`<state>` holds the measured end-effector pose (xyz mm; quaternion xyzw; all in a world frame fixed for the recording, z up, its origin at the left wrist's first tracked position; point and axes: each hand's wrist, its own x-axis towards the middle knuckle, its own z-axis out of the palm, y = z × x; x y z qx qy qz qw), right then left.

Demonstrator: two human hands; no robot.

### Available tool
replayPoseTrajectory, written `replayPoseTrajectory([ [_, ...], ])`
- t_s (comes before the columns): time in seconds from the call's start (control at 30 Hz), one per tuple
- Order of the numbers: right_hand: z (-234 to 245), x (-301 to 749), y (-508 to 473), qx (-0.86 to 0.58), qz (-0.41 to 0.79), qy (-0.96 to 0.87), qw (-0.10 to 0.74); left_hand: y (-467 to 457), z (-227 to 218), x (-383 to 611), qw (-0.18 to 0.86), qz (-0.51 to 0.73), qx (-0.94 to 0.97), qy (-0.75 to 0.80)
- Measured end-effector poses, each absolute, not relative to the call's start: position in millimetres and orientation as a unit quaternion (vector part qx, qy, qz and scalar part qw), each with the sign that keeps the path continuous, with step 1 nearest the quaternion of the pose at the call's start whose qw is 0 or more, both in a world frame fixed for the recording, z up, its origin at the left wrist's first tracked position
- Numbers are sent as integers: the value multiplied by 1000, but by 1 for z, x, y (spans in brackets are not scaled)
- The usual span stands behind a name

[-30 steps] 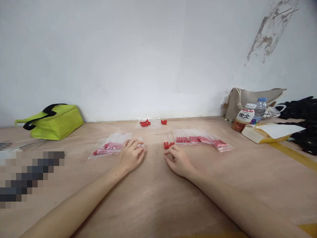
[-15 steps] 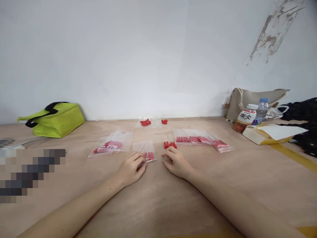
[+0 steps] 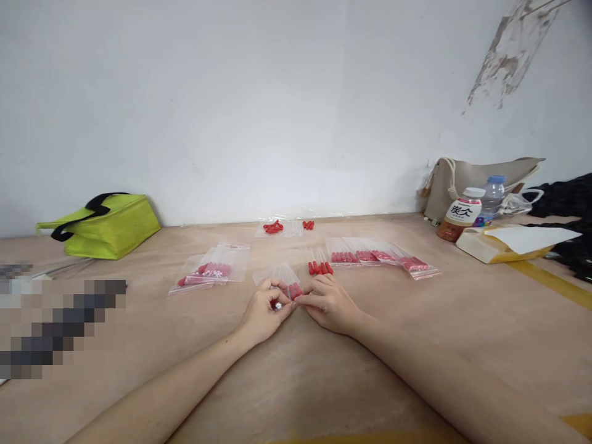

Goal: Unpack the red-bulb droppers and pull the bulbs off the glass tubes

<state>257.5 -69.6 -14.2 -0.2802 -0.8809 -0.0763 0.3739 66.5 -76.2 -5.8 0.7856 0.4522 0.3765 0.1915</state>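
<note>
A small clear plastic zip bag (image 3: 279,275) lies between my hands, with red-ended, thin clear sticks (image 3: 295,290) inside. My left hand (image 3: 264,313) pinches the bag's near edge, its thumb and fingertips closed there. From the other side, my right hand (image 3: 332,308) has its thumb and forefinger closed on the near right corner of the same bag. The bag's near edge is partly hidden by the fingers. Just beyond my right hand lie several loose red-ended sticks (image 3: 320,267), side by side with their red ends toward me.
Filled bags (image 3: 365,254) overlap at the right, and more bags (image 3: 215,269) lie at the left. Small red pieces (image 3: 274,227) rest near the wall. A lime-green bag (image 3: 118,225) stands left; a drink bottle (image 3: 460,214), a water bottle (image 3: 493,197) and a beige bag (image 3: 437,188) stand right.
My left hand has moved right with the zip bag, up to my right hand. My right hand's fingers have closed on the bag's near corner.
</note>
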Motion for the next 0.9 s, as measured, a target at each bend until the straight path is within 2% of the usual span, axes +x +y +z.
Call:
replayPoseTrajectory([
  [0.17, -10, 258, -72, -269, -116, -890, 348, -74, -10, 65, 252, 401, 756, 451],
  [0.4, -8, 254, -68, -258, -169, -888, 342, -73, -8, 64, 275, 404, 745, 453],
  [0.67, -13, 250, -64, -251, -171, -861, 408, -72, -4, 66, 276, 387, 754, 453],
  [0.9, -12, 246, -64, -265, -141, -869, 394, -70, -9, 69, 264, 405, 751, 451],
])
